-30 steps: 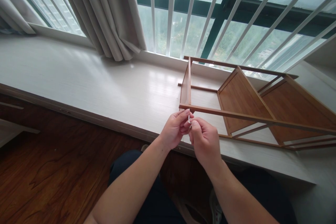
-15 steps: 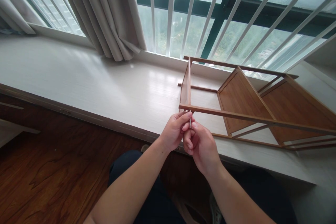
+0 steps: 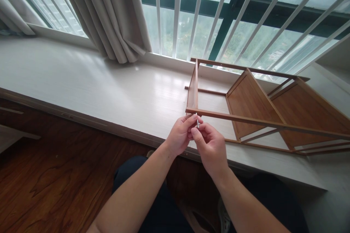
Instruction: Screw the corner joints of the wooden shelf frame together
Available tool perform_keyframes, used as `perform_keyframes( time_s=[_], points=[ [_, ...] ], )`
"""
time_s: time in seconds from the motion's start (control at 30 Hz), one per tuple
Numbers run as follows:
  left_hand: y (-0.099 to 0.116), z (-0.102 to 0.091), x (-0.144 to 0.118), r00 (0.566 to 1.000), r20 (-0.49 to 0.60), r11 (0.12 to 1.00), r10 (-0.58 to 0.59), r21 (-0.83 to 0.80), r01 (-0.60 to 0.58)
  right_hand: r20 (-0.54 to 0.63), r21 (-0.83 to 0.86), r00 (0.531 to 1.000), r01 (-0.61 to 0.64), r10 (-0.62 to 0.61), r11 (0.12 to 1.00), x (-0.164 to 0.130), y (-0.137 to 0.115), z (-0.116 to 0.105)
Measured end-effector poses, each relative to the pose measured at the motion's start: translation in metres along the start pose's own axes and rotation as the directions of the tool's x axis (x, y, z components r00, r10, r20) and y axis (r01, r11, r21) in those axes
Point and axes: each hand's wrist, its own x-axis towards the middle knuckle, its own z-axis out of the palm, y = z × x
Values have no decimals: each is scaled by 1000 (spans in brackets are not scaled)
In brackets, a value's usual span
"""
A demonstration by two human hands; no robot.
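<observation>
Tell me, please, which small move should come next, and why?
Perhaps turn the thin metal tool slightly with the right hand: its upper end appears to meet the wooden rack, the left hand pinches it there, and right fingers are at its lower end.

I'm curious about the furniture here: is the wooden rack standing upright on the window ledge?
No, the wooden rack lies down along the white ledge, its shelf boards standing on edge.

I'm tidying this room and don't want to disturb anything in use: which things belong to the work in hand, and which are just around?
In use:
- thin silver metal rod, in the left hand, with the right hand at its lower end
- brown wooden shelf frame

Just around:
- pale grey fabric curtain
- white window bars
- white ledge under the frame
</observation>
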Motion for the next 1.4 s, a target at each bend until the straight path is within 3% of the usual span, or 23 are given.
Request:
perform_keyframes(
  time_s=[0.2,0.37,0.7,0.8,0.9,1.0,1.1,1.17,1.27,1.33,1.4],
  points=[
    [-2,-2,2,1000,11,999,-7,-36,7,-34,-301,990,118,-135,946,4,-4,-4],
    [-3,-3,3,1000,16,999,0,-35,1,-42,-451,975,176,-217,875,6,-7,-4],
    [-4,-3,2,1000,-1,996,3,-87,-3,-45,-500,966,198,-254,843,10,-10,-5],
    [-4,-1,2,1000,0,996,12,-85,-12,-30,-340,985,152,-172,928,10,-9,-4],
    [-2,0,1,1000,12,998,10,-59,-9,26,-26,999,33,-32,999,7,-5,-1],
    [-2,0,1,999,35,1000,-13,-25,14,77,224,995,-77,61,972,4,0,3],
    [-3,-2,1,996,69,999,-52,-15,53,70,354,991,-132,114,926,2,1,6],
    [-2,-2,1,995,64,997,-71,-17,72,121,479,978,-208,171,853,3,-1,7],
    [0,-2,1,998,-10,998,-57,-31,56,344,667,912,-406,225,625,3,-6,7],
    [1,-1,1,998,-44,998,-47,-46,45,472,715,856,-513,212,476,3,-8,5],
    [3,0,0,997,-51,997,-51,-55,48,529,730,826,-559,194,393,2,-8,5]
  ],
)
